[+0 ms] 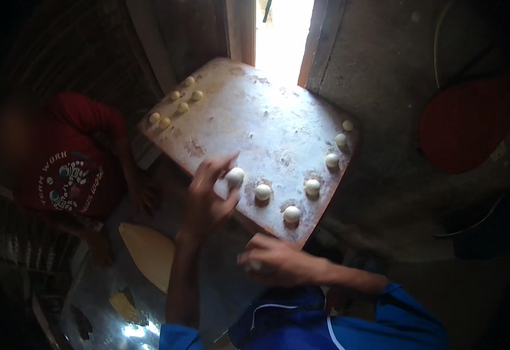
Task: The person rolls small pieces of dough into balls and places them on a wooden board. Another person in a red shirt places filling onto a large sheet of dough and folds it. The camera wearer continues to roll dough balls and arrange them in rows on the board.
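Observation:
A pale dough ball [235, 175] sits at the near left edge of a worn tabletop [255, 127], between the parted thumb and fingers of my left hand [209, 192]; whether they touch it I cannot tell. My right hand [277, 260] is curled, blurred, just off the table's near corner, with something pale partly showing under its fingers. Close by stand another dough ball [263, 192] and one at the near corner [291, 214]. Several more line the right edge, among them a dough ball [312, 187]. A group of smaller, yellower balls [183, 107] lies at the far left corner.
To the left, a person in a red shirt [75, 175] rests their hands by a lower dark surface [97, 280]. On it lie a flat tan sheet [148, 253] and a yellowish piece [124, 307]. At right are a red round object [465, 124] and a dark container [478, 238].

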Tool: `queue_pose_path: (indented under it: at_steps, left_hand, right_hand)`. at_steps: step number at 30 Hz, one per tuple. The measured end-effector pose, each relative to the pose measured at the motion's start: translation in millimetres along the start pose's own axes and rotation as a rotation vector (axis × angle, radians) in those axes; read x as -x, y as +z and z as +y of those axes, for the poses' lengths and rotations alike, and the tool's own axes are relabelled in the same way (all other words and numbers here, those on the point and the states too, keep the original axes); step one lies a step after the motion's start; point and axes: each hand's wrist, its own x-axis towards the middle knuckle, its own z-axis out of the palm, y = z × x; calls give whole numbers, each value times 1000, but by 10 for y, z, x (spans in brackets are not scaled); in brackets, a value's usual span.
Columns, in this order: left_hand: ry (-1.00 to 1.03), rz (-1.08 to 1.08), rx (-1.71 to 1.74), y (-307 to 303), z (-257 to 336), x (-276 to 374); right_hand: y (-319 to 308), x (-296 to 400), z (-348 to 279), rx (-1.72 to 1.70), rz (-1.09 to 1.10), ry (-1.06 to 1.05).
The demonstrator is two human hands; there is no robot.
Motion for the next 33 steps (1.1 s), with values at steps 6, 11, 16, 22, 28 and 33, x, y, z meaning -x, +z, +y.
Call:
queue_pose_path:
  at_steps: [6,11,16,22,28,33]
  left_hand:
    - [-170,-443,-186,1051,-566,-698]
    - [-195,-70,-348,118,225,242]
    - [-746,635,50,16,636,2294]
    - [-1320,629,-86,-192,1270,4145]
    - [-1495,913,777,-288,356,3945]
    - [-1383,850,1047,-426,-117,3567]
  right_hand:
    - [-1186,-317,540,475,832,61]
    - [-970,-312,228,804,681,141]
    - [278,-105,-72,187,205,-120]
    - [2247,-525,844,202,-173,-22]
    - [2740,-870,751,53,-218,86]
    - [2355,-371,-80,-19,-66,148]
